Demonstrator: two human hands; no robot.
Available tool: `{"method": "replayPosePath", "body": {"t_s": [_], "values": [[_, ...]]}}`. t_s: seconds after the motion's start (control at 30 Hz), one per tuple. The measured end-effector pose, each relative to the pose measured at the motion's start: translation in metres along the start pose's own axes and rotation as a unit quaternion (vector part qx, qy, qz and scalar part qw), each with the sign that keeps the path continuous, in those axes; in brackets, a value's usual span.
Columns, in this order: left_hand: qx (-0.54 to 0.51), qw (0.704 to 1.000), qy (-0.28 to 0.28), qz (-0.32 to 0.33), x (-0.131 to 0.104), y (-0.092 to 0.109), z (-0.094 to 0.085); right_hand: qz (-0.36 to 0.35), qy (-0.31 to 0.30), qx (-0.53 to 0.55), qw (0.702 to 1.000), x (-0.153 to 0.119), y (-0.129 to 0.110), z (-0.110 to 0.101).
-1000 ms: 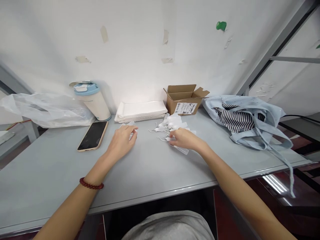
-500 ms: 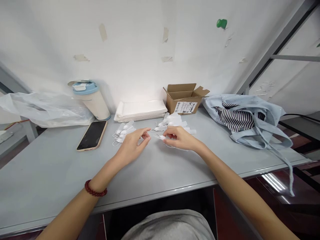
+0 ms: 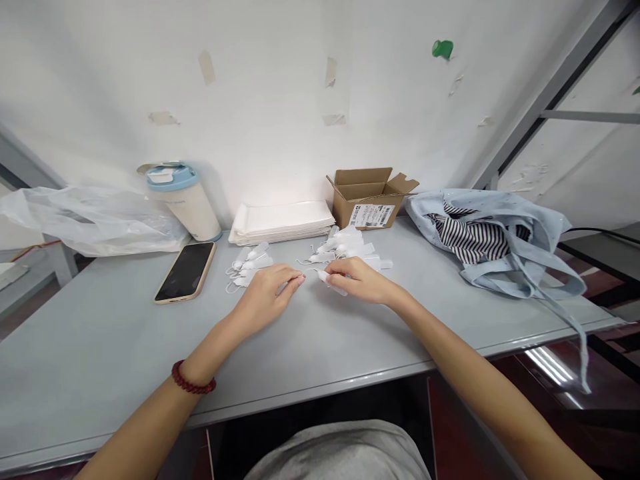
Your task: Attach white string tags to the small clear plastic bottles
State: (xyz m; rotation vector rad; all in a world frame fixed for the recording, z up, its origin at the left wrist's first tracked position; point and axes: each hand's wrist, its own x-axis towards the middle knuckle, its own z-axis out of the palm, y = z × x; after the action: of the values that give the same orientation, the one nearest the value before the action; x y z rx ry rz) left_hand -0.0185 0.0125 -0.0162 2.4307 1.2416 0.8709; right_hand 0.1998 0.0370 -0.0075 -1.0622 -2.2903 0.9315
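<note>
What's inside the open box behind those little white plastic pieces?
Only the upper inside of the cardboard box shows: brown cardboard. Its front side hides the bottom, so I can't tell what, if anything, lies there. White plastic pieces lie in front.

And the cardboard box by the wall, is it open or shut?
Open: the cardboard box has its top flaps spread apart. Its bottom is hidden; cannot tell if it is empty.

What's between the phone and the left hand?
In the head view, a small group of white pieces lies between the phone and the left hand.
</note>
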Motion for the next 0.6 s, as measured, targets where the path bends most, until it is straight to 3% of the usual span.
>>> {"method": "replayPosePath", "body": {"t_s": [0.3,0.6], "values": [[-0.019,0.999,-0.042,0.016,-0.0003,0.0015,0.002,0.044,-0.01,0.111,0.993,-0.0018,-0.0085,-0.0015],[-0.032,0.998,-0.041,0.042,-0.0017,0.0034,0.0044,0.042,-0.027,0.137,0.989,-0.0028,-0.0108,-0.0024]]}}
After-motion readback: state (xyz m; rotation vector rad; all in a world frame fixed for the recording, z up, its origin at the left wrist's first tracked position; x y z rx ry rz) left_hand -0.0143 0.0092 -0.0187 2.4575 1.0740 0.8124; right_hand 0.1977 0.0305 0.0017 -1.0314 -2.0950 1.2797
